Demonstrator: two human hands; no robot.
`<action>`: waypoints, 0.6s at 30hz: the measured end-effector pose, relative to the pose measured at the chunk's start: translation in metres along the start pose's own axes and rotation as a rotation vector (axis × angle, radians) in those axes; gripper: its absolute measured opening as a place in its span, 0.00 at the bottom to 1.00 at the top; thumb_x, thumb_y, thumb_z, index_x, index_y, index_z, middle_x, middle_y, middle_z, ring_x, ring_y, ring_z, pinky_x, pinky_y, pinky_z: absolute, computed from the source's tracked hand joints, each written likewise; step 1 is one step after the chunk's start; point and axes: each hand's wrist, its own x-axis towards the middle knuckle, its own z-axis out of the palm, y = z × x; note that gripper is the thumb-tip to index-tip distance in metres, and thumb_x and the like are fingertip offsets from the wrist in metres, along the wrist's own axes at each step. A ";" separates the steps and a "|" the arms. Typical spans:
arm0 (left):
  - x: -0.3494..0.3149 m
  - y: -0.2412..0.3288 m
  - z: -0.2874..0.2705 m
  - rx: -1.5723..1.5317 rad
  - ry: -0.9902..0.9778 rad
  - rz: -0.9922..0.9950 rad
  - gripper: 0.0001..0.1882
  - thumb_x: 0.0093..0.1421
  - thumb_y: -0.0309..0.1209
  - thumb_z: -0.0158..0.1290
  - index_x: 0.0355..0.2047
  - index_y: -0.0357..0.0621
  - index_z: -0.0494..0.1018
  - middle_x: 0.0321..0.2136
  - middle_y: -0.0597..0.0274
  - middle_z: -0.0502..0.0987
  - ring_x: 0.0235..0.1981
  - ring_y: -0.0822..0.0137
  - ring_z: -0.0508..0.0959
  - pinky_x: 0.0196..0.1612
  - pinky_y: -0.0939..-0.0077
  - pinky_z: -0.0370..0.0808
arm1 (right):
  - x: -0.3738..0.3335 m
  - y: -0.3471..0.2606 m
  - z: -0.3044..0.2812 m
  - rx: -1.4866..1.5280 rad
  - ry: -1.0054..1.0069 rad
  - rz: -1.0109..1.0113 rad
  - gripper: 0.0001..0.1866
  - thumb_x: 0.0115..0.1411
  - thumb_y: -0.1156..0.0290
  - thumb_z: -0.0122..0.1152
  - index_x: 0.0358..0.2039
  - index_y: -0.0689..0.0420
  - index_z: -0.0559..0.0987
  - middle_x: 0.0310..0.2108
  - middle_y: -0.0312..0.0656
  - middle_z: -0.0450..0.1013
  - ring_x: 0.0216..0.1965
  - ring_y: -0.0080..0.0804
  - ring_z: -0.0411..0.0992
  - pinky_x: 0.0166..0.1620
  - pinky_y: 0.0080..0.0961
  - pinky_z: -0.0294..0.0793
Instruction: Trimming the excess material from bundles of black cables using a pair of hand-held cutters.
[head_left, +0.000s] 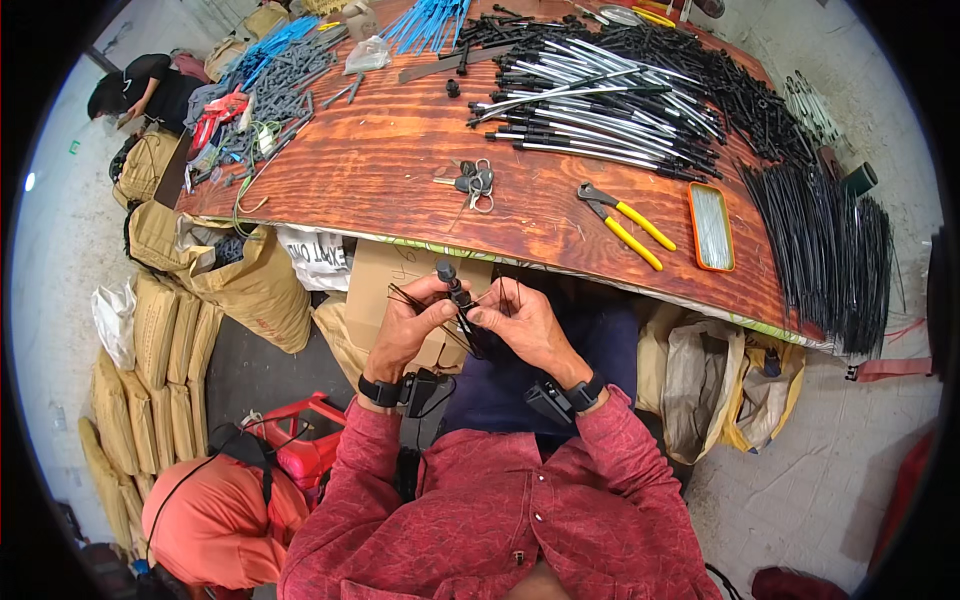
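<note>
Dark fitting (446, 271) in left hand (404, 325), right hand (528, 325) just beside

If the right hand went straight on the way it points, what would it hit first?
Likely the dark fitting in the left hand; the right hand may already be touching it, as depth is unclear.

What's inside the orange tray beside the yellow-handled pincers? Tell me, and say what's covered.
The orange tray holds many thin, pale, straight pieces, lying mostly lengthwise. They cover most of its floor, so anything beneath the top layer is hidden; their material is unclear.
</note>
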 end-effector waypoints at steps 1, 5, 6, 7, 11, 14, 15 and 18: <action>0.000 0.000 0.000 0.012 0.004 -0.013 0.22 0.60 0.28 0.63 0.53 0.36 0.75 0.46 0.59 0.80 0.47 0.70 0.78 0.54 0.73 0.74 | 0.000 0.001 0.001 0.009 0.019 0.011 0.09 0.60 0.71 0.69 0.36 0.60 0.78 0.31 0.31 0.76 0.32 0.14 0.70 0.36 0.15 0.70; 0.002 0.005 0.003 0.051 0.008 -0.035 0.19 0.60 0.24 0.61 0.52 0.35 0.75 0.43 0.60 0.80 0.44 0.72 0.79 0.50 0.76 0.75 | 0.003 0.005 0.001 0.049 0.063 0.032 0.10 0.59 0.71 0.70 0.33 0.62 0.78 0.29 0.32 0.77 0.30 0.13 0.69 0.34 0.16 0.70; 0.003 0.007 0.005 0.063 0.007 -0.027 0.19 0.60 0.23 0.61 0.52 0.35 0.75 0.42 0.61 0.80 0.43 0.72 0.79 0.49 0.77 0.76 | 0.003 0.005 0.000 0.068 0.067 0.035 0.10 0.59 0.71 0.70 0.33 0.62 0.78 0.29 0.32 0.77 0.30 0.13 0.69 0.34 0.16 0.70; 0.004 0.008 0.006 0.074 0.006 -0.019 0.19 0.60 0.22 0.61 0.52 0.34 0.75 0.41 0.62 0.81 0.42 0.73 0.79 0.48 0.78 0.76 | 0.004 0.005 -0.002 0.085 0.070 0.036 0.10 0.58 0.71 0.71 0.32 0.62 0.78 0.29 0.32 0.77 0.29 0.13 0.69 0.34 0.16 0.70; 0.005 0.009 0.008 0.114 0.005 -0.083 0.20 0.58 0.21 0.62 0.51 0.34 0.75 0.38 0.64 0.81 0.40 0.75 0.79 0.46 0.79 0.76 | 0.002 0.006 -0.004 0.080 0.065 0.035 0.09 0.58 0.71 0.71 0.32 0.62 0.78 0.28 0.31 0.76 0.29 0.13 0.68 0.34 0.16 0.70; 0.005 0.007 0.012 0.126 0.025 -0.041 0.18 0.57 0.21 0.63 0.49 0.35 0.77 0.37 0.66 0.80 0.37 0.77 0.77 0.41 0.82 0.74 | 0.004 0.008 -0.008 0.086 0.052 0.042 0.09 0.58 0.71 0.71 0.32 0.61 0.79 0.28 0.30 0.76 0.30 0.12 0.68 0.34 0.16 0.70; 0.005 0.005 0.013 0.132 0.036 -0.019 0.17 0.57 0.21 0.63 0.47 0.36 0.78 0.36 0.67 0.80 0.35 0.78 0.77 0.39 0.83 0.73 | 0.005 0.007 -0.008 0.088 0.044 0.045 0.09 0.58 0.71 0.71 0.32 0.61 0.79 0.28 0.29 0.75 0.30 0.12 0.68 0.34 0.16 0.70; 0.004 -0.002 0.013 0.167 0.068 0.043 0.16 0.56 0.21 0.63 0.46 0.36 0.78 0.35 0.67 0.80 0.35 0.78 0.77 0.37 0.84 0.73 | 0.005 0.005 -0.010 0.014 0.029 0.059 0.09 0.58 0.72 0.71 0.32 0.61 0.79 0.28 0.28 0.75 0.30 0.12 0.68 0.34 0.16 0.70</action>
